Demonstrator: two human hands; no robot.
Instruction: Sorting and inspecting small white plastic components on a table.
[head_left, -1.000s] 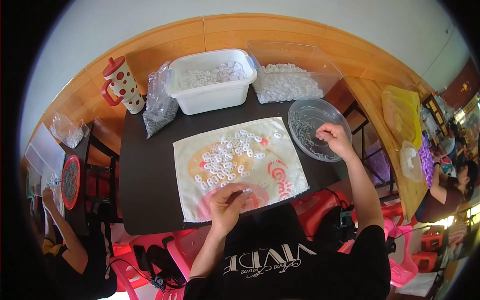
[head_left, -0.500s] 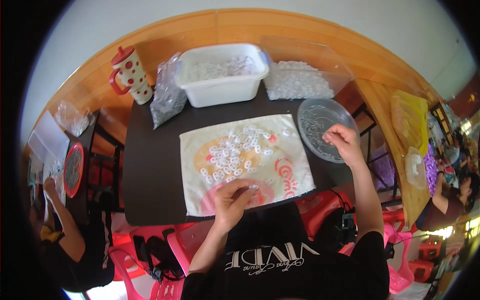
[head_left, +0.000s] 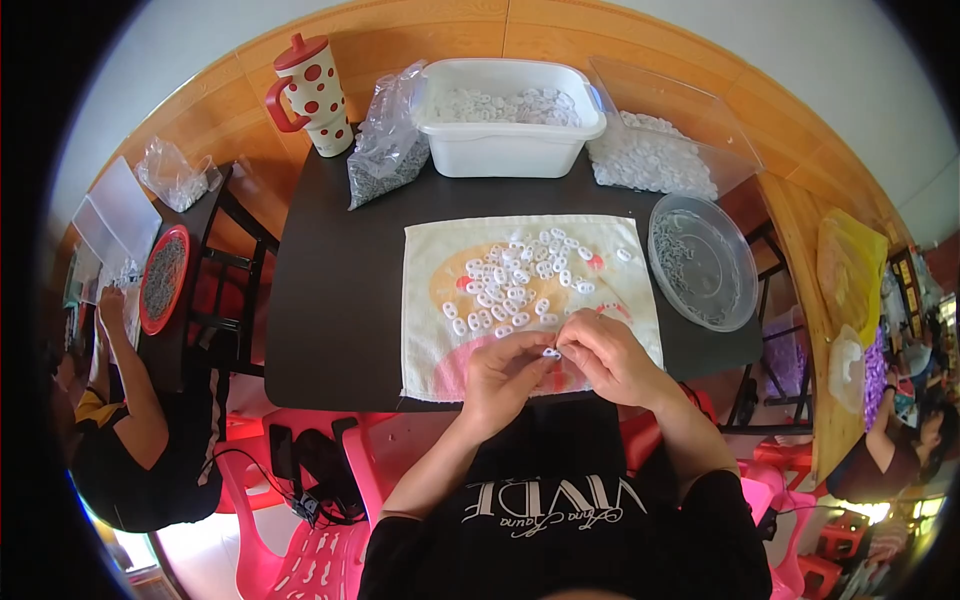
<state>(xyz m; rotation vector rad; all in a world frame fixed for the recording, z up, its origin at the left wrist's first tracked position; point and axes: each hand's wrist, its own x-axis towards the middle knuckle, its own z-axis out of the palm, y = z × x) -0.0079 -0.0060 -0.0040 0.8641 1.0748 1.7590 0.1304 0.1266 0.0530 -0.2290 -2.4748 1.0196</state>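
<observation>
A small white plastic piece with two holes (head_left: 551, 353) is pinched between the thumb and fingertips of my left hand (head_left: 503, 376), over the near edge of a printed cloth (head_left: 422, 352). My right hand (head_left: 612, 358) meets it from the right, fingers pressed together against the piece; whatever lies between those fingertips is too small to make out. Several similar white pieces (head_left: 512, 293) are heaped loosely across the middle of the cloth. Right of the cloth, a clear round tub (head_left: 722, 311) holds thin grey bits (head_left: 674, 252) along its left side.
Along the back stand a spotted tumbler (head_left: 318, 100), a plastic bag of grey bits (head_left: 388, 165), a white bin of pieces (head_left: 508, 150) and a clear box of white pieces (head_left: 655, 165). At left, another person's arm (head_left: 140, 405) is near a red tray (head_left: 181, 240). Pink chairs (head_left: 300, 550) flank me.
My right hand has come from above the round tub to my left hand, and their fingertips now meet at the white piece. The whole view has shifted slightly.
</observation>
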